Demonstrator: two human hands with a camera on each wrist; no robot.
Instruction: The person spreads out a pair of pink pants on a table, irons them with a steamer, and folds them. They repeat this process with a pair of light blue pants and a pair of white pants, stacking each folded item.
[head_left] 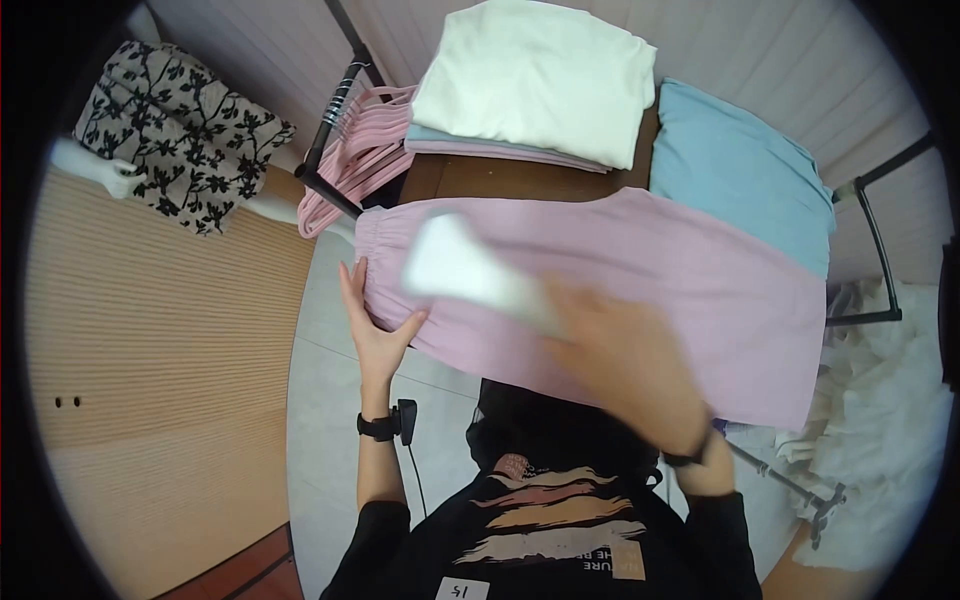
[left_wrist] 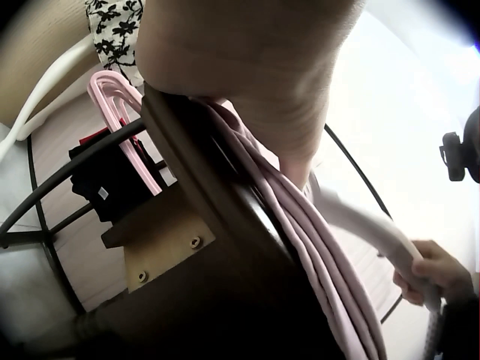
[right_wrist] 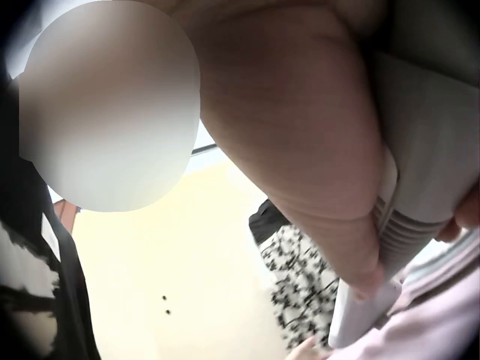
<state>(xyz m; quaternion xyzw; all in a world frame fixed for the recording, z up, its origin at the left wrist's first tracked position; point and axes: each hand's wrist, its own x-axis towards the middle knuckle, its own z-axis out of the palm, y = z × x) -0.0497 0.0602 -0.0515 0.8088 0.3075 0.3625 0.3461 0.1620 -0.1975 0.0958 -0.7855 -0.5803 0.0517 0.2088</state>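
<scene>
Lilac trousers lie folded lengthwise across the dark table, their gathered waistband on the left. At that waistband my left hand rests on the cloth, thumb and fingers spread apart. My right hand grips the handle of a white garment steamer; both are blurred in the head view. The steamer's broad head is over the trousers, close to the waistband. In the left wrist view the steamer shows its long handle in the right hand. The right wrist view shows the ridged grey handle within the fingers.
Folded white clothing is stacked at the back of the brown table. Light-blue cloth lies to its right. Pink hangers hang on a black rail at left, near a mannequin in a floral skirt. White fabric lies at right.
</scene>
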